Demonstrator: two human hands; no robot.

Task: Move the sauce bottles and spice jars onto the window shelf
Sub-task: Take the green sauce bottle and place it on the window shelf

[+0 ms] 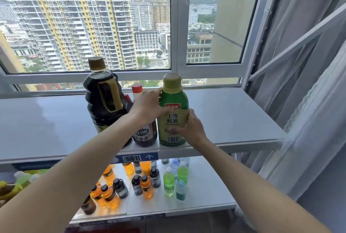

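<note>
- Right hand (189, 128): fingers curled round the lower right side of the green oyster sauce bottle (173, 113), over its label. The bottle stands upright at the front edge of the window shelf (234, 113).
- Left hand (148, 105): wrapped on the same bottle's left shoulder, fingertips at the base of the neck. Both hands hold it, so by my reading it is being set down or nudged into line.
- Just behind and under the left hand: a red-capped dark vinegar bottle (145, 133), touching or nearly touching the green one.
- Left of the left hand, further in: a large dark soy sauce jug (102, 100) with a tan handle; a small red-topped bottle (128, 100) sits partly hidden behind.
- Progress, judged: three or four sauce bottles up, clustered at the front. No spice jars visible on the shelf.
- Below both hands: a lower shelf (206, 191) carrying many small orange, green and dark bottles (146, 182); whether any belong to the task I cannot tell.
</note>
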